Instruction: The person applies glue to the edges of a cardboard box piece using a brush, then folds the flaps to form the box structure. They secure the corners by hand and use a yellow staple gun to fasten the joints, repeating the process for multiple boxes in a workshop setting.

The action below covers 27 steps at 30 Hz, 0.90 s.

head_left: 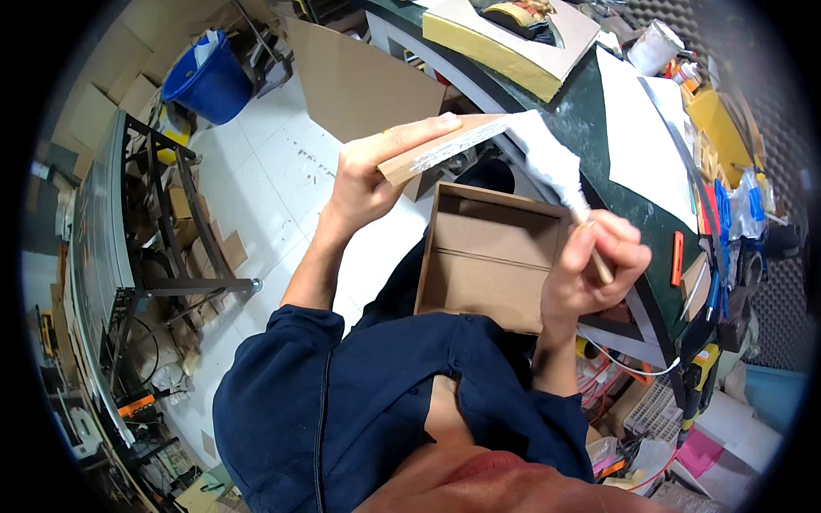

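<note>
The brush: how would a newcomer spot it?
Start at the open brown box on the person's lap. Just right of it, the right hand grips a wooden handle. The brush rises from there, its white-coated bristles touching the board's white-smeared edge.

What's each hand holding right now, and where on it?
Left hand pinches the flat board piece at its near end, thumb along the top. Right hand wraps the brush by its wooden handle, just behind the white bristles.

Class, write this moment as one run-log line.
left hand: holds flat board | right hand: holds brush, bristles at board edge | open box: on lap
</note>
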Each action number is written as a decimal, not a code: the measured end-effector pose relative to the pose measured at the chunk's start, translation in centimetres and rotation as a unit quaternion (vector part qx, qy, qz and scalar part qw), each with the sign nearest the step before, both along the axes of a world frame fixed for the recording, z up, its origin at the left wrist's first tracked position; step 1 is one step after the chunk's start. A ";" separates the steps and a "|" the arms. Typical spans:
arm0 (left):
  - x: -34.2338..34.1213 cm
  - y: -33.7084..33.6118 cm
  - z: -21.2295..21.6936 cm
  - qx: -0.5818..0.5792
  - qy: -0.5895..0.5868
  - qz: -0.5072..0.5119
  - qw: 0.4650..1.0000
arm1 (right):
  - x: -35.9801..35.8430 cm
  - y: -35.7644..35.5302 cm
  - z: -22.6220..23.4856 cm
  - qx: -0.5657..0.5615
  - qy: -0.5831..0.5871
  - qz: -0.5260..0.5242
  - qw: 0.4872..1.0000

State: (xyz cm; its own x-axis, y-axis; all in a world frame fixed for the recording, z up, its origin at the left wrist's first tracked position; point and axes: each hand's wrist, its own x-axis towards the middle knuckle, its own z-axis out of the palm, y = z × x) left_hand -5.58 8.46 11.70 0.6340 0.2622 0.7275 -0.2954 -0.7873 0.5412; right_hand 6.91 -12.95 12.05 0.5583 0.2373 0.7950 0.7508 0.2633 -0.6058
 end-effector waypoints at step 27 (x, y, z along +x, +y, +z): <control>0.0 0.6 0.5 0.033 0.013 0.046 0.998 | -3.6 1.4 -0.2 0.007 -0.022 0.159 0.987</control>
